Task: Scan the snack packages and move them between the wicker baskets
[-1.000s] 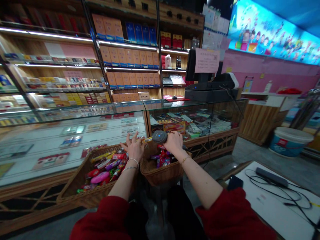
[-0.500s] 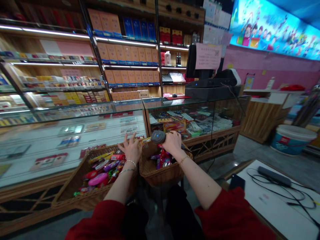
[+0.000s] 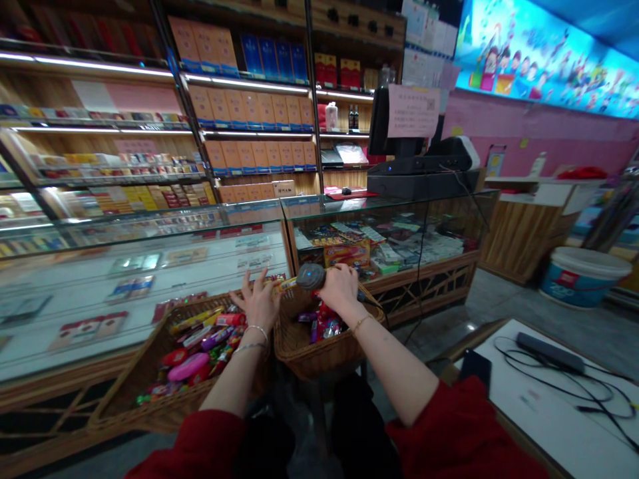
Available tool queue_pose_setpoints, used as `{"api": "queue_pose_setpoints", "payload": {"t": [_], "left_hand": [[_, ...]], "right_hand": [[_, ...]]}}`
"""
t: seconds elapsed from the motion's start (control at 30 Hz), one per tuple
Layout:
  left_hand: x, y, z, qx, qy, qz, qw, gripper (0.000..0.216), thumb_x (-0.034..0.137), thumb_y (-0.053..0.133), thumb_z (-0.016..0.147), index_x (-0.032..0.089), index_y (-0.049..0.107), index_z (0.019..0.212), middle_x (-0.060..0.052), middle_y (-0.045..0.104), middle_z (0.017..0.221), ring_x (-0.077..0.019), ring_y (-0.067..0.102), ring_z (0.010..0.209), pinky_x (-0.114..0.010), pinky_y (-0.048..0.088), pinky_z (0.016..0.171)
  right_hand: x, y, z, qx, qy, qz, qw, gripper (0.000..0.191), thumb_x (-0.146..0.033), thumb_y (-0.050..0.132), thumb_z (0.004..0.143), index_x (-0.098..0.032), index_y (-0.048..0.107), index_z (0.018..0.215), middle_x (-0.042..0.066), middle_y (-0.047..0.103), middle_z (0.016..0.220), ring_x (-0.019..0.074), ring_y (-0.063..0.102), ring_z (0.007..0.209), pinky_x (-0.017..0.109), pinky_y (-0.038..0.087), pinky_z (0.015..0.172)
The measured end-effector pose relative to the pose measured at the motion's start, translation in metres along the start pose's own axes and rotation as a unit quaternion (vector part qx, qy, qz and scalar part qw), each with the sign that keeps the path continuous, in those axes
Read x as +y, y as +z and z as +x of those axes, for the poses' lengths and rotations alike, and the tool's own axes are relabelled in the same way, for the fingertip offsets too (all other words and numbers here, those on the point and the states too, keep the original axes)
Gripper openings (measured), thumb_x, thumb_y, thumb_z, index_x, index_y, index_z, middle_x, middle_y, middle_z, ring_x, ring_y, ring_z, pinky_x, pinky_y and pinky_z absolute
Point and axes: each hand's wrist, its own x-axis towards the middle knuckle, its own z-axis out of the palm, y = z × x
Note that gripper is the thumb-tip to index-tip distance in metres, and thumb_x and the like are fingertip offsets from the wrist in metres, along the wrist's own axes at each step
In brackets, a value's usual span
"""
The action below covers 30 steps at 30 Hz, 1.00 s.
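My right hand (image 3: 340, 287) is wrapped round a dark grey handheld barcode scanner (image 3: 310, 276) with a small blue light, over the right wicker basket (image 3: 314, 359). Facing the scanner's head is a narrow yellow candy packet (image 3: 288, 285), pinched at its left end by my left hand (image 3: 259, 303); the other fingers of that hand are spread. Several red and purple wrapped sweets (image 3: 327, 324) lie in the right basket. Below and left of my left hand, the larger wicker basket (image 3: 124, 372) holds many colourful sweets (image 3: 200, 349), among them a pink oval one (image 3: 188, 367).
Glass display counters (image 3: 239, 229) run behind the baskets, with a monitor (image 3: 382, 123) on top. At right, a white tabletop (image 3: 549, 412) bears a dark phone (image 3: 475, 371) and coiled black cables (image 3: 599, 399). A white and blue bucket (image 3: 582, 279) stands on the floor.
The view has shifted slightly, so the baskets and both hands sit a little further left. The scanner and the yellow packet stay close together in my hands.
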Motion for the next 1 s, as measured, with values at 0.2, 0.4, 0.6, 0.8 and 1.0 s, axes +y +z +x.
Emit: {"api": "queue_pose_setpoints", "payload": {"t": [0.2, 0.4, 0.6, 0.8, 1.0], "left_hand": [[-0.0012, 0.0015, 0.0002, -0.003, 0.002, 0.002, 1.000, 0.022, 0.031, 0.061, 0.086, 0.030, 0.072, 0.105, -0.002, 0.047, 0.152, -0.0361, 0.017, 0.148, -0.075, 0.002, 0.113], [0.0027, -0.0014, 0.0015, -0.003, -0.009, -0.002, 1.000, 0.020, 0.030, 0.062, 0.085, 0.031, 0.072, 0.102, -0.001, 0.048, 0.151, -0.0360, 0.018, 0.148, -0.075, 0.006, 0.113], [0.0067, 0.0008, -0.0013, -0.009, -0.016, -0.002, 1.000, 0.022, 0.029, 0.061, 0.084, 0.032, 0.072, 0.104, -0.001, 0.048, 0.151, -0.0365, 0.017, 0.149, -0.076, 0.008, 0.112], [0.0064, 0.0042, -0.0036, -0.017, -0.007, 0.006, 1.000, 0.023, 0.027, 0.061, 0.083, 0.031, 0.071, 0.104, -0.001, 0.047, 0.151, -0.0366, 0.017, 0.149, -0.077, 0.008, 0.112], [0.0050, 0.0083, -0.0028, -0.010, -0.006, 0.010, 1.000, 0.023, 0.028, 0.060, 0.083, 0.030, 0.071, 0.103, 0.000, 0.047, 0.152, -0.0363, 0.016, 0.149, -0.077, 0.007, 0.113]], "right_hand": [[0.0001, 0.0018, 0.0004, -0.005, -0.001, -0.001, 1.000, 0.028, -0.028, 0.059, 0.080, -0.014, 0.073, 0.098, 0.014, 0.072, 0.110, 0.0255, 0.049, 0.121, 0.038, 0.031, 0.100], [0.0024, 0.0033, -0.0004, -0.014, -0.004, 0.001, 1.000, 0.031, -0.033, 0.063, 0.077, -0.014, 0.074, 0.099, 0.015, 0.071, 0.112, 0.0254, 0.049, 0.122, 0.038, 0.032, 0.100], [0.0047, 0.0009, -0.0049, -0.023, -0.006, -0.007, 1.000, 0.029, -0.029, 0.062, 0.076, -0.014, 0.075, 0.098, 0.014, 0.072, 0.111, 0.0237, 0.050, 0.122, 0.036, 0.030, 0.102], [0.0061, 0.0008, -0.0059, -0.030, -0.022, -0.004, 0.999, 0.031, -0.032, 0.063, 0.076, -0.015, 0.074, 0.100, 0.012, 0.073, 0.109, 0.0248, 0.049, 0.123, 0.037, 0.029, 0.103], [0.0045, 0.0025, -0.0067, -0.027, -0.037, -0.003, 0.999, 0.029, -0.031, 0.061, 0.078, -0.016, 0.074, 0.099, 0.012, 0.073, 0.108, 0.0236, 0.049, 0.123, 0.036, 0.029, 0.103]]}}
